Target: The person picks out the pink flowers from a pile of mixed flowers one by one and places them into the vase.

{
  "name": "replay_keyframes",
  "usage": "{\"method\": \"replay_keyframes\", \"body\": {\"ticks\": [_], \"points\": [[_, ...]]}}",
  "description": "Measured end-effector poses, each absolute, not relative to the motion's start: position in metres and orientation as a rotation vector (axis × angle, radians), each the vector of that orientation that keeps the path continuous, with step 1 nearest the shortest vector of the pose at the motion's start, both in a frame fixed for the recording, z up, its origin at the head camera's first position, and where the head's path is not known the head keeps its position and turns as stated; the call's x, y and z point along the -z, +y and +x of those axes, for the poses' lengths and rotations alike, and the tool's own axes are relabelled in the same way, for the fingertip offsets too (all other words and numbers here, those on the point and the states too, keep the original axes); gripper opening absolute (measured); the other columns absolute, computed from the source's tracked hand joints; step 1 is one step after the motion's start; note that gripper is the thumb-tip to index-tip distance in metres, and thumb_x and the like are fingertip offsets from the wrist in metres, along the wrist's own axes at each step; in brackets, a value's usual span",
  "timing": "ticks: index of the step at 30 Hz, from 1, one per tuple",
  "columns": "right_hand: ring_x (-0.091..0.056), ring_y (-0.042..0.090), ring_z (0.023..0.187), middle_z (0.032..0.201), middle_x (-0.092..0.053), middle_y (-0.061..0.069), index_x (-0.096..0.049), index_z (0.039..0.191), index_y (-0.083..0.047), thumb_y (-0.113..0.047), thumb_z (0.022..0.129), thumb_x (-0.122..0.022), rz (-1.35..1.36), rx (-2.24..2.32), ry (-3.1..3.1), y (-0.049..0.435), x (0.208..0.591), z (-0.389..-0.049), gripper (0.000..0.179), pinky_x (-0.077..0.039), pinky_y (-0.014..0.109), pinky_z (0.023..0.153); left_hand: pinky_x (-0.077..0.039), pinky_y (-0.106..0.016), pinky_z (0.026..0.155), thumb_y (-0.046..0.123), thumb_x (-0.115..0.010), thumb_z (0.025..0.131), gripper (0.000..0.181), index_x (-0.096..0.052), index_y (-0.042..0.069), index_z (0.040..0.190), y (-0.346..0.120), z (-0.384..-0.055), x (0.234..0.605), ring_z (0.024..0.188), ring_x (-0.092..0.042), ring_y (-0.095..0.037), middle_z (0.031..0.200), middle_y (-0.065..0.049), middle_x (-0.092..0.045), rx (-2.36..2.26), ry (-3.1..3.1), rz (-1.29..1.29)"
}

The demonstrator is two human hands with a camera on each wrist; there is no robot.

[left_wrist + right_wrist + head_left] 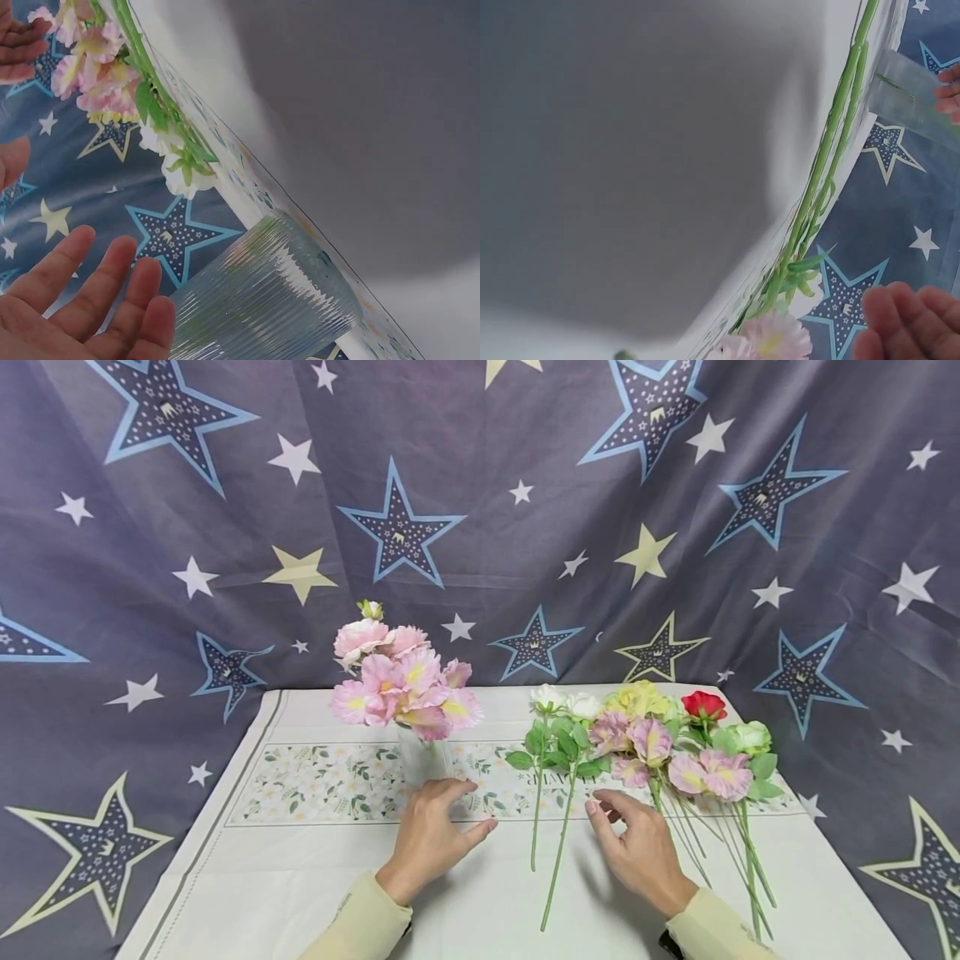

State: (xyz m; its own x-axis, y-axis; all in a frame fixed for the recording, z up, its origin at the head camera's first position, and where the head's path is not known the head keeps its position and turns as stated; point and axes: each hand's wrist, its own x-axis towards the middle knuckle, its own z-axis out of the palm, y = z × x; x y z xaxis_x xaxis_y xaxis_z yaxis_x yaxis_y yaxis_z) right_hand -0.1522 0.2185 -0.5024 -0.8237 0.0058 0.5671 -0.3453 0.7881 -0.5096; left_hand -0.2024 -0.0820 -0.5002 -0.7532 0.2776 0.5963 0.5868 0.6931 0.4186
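Observation:
Beside a clear ribbed vase (270, 292) my left hand (435, 835) hovers with relaxed fingers and holds nothing. Pink artificial flowers (408, 685) stand upright in that vase, left of centre in the head view. My right hand (637, 843), fingers loosely bent and empty, is above the table just right of two white roses (549, 700) with long green stems (562, 852). Close to the right hand lie pink-purple flowers (651, 742). Past them are yellow flowers (637, 700), a red rose (703, 706) and a pale green rose (750, 737).
A white tablecloth (285, 893) covers the table, with a floral printed band (322, 785) running across it. Behind and at the sides hangs a dark blue-grey curtain (480, 435) patterned with stars. Several loose stems (753, 868) point toward the front right of the table.

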Motion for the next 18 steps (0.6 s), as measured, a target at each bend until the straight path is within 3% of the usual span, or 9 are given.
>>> {"method": "replay_keyframes", "body": {"ticks": [18], "points": [[-0.067, 0.018, 0.069, 0.084, -0.073, 0.003, -0.075, 0.111, -0.006, -0.027, 0.097, -0.070, 0.141, -0.743, -2.498, 0.243, 0.499, -0.161, 0.026, -0.053, 0.033, 0.059, -0.050, -0.047, 0.101, 0.045, -0.093, 0.071, 0.065, -0.072, 0.011, 0.122, -0.078, -0.196, 0.508, 0.115, -0.065, -0.030, 0.121, -0.009, -0.072, 0.871, -2.489, -0.733]]}}
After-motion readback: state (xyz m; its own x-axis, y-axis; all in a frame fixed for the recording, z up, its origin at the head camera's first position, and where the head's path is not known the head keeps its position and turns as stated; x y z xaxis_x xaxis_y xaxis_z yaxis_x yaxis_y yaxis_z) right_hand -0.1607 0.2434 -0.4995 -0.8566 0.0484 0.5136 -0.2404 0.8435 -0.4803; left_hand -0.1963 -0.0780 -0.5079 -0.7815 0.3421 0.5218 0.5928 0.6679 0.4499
